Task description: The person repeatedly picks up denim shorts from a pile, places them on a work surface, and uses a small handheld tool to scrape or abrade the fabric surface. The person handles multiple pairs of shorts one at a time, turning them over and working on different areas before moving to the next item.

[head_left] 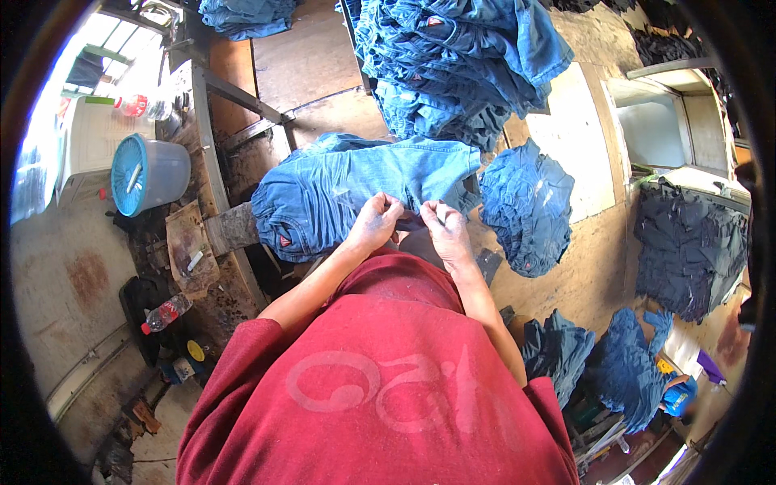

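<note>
A pair of blue denim jeans lies crosswise in front of me, draped over a narrow padded board whose end sticks out at the left. Near the garment's left end is a small red triangular label. My left hand pinches the near edge of the denim, thumb and fingertips together. A short way to the right, my right hand is closed in a similar pinch on the same edge. A dark gap shows between the hands. The exact fold under the fingertips is too small to make out.
A tall heap of denim garments rises beyond the jeans. Another denim bundle lies to the right. Dark garments hang farther right. At left stand a blue-rimmed bucket and a plastic bottle. A person in blue appears at lower right.
</note>
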Available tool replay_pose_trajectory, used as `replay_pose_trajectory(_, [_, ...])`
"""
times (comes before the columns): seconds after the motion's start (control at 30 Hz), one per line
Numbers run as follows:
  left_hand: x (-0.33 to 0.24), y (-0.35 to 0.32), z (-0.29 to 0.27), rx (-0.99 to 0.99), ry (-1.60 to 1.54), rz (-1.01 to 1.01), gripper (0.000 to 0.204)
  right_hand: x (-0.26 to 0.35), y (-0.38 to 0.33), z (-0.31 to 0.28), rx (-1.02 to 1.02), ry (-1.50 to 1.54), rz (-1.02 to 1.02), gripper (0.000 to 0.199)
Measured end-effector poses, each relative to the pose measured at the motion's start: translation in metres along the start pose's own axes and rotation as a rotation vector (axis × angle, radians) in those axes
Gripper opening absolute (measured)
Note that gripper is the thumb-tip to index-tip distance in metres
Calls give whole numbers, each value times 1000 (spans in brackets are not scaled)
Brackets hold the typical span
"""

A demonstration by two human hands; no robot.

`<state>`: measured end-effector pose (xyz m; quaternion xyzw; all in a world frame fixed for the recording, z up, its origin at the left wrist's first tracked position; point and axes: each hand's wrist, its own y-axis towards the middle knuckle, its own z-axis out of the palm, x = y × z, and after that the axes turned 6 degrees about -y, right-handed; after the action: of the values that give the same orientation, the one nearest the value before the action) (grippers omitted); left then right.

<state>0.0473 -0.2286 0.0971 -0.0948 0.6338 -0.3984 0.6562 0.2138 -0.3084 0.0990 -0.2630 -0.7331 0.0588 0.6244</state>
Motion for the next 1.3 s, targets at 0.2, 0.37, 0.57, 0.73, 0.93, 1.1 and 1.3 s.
replay_pose_trajectory(0.2, [-12, -4, -5, 65, -149, -140, 25, 1, -5, -5, 30, 90, 69, 21])
replay_pose_trajectory(0.37, [-17, -2, -3, 140, -3, -80, 27, 11, -7, -2, -4, -99, -44, 21])
replay_pose_trajectory(0.57, [-15, -3, 0, 89, -5, -104, 20, 16, -10, 0, -55, -189, -95, 20])
replay_pose_trajectory(0.73, [-13, -4, 3, 72, -33, -80, 19, 8, -7, 4, -28, -111, -170, 20])
replay_pose_trajectory(0.93, [-8, -9, 0, -3, -231, -163, 21, -2, -10, 0, 53, 429, 293, 17])
replay_pose_trajectory(1.1, [-14, -14, -8, 48, -448, -272, 22, -5, -10, -6, 135, 547, 295, 21])
replay_pose_trajectory(1.3, [-27, -11, -7, 70, -266, -303, 26, 6, -11, -5, 79, 90, 64, 20])
